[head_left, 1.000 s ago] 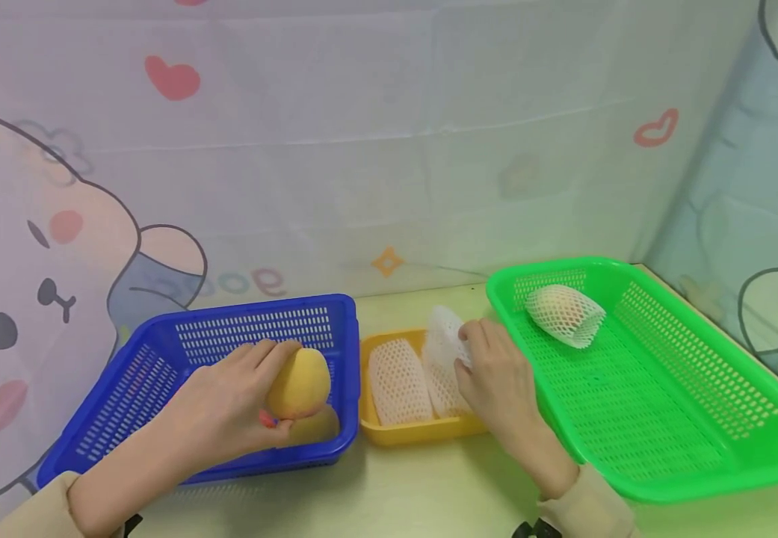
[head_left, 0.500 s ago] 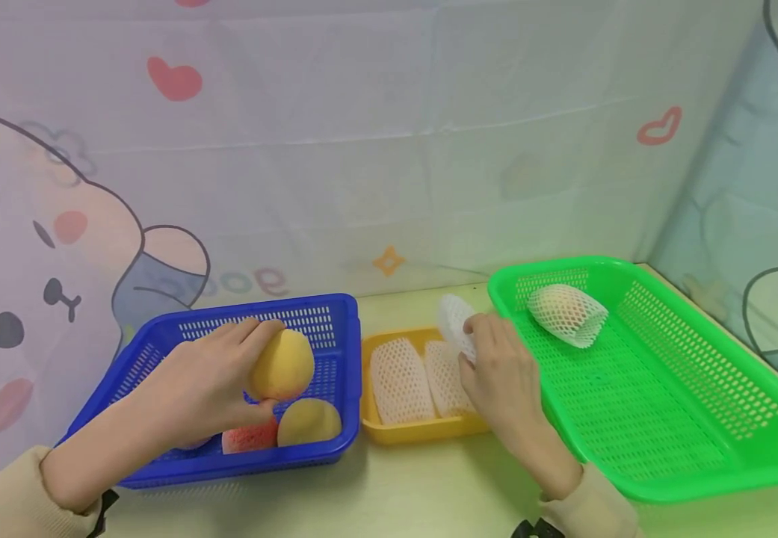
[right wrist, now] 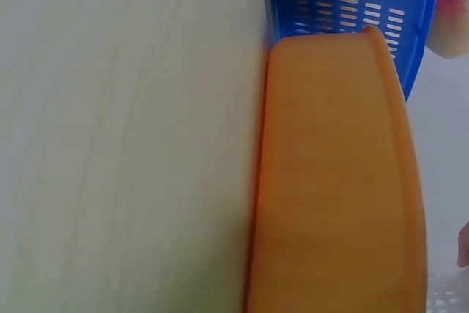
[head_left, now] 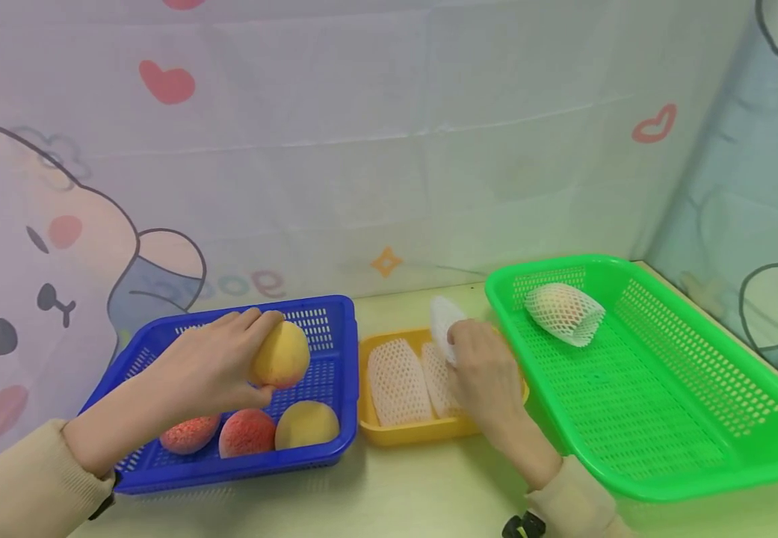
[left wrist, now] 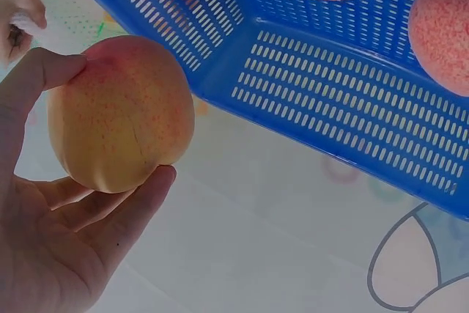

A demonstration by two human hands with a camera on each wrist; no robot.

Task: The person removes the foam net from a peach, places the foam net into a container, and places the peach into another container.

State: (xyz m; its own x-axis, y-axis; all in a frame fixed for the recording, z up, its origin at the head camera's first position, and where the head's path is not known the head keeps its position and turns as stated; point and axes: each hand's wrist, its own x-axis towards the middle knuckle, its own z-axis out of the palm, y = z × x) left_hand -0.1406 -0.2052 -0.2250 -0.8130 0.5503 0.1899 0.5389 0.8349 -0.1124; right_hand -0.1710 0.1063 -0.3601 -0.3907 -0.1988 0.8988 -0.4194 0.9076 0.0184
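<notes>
My left hand (head_left: 217, 362) grips a yellow peach (head_left: 285, 356) above the blue basket (head_left: 344, 373). In the left wrist view the peach (left wrist: 121, 119) shows a pink blush, with the thumb on its top and fingers beneath. Over the yellow tray (head_left: 415, 432) my right hand (head_left: 486, 377) pinches a white foam fruit net (head_left: 444, 323), partly hidden by its fingers. Two more foam nets (head_left: 398, 381) lie in that tray. Inside the blue basket, two reddish fruits (head_left: 247, 433) and a yellow one (head_left: 306, 424) sit along the near side.
To the right, a large green basket (head_left: 651, 403) holds one netted fruit (head_left: 563, 310) near its back left corner. The yellow tray stands between the two baskets on a pale wooden table (head_left: 375, 493). A printed cloth (head_left: 335, 149) hangs behind.
My left hand has lifted the peach up and left, off the other fruits. My right hand has raised its foam net from the one beneath, then shifted slightly left.
</notes>
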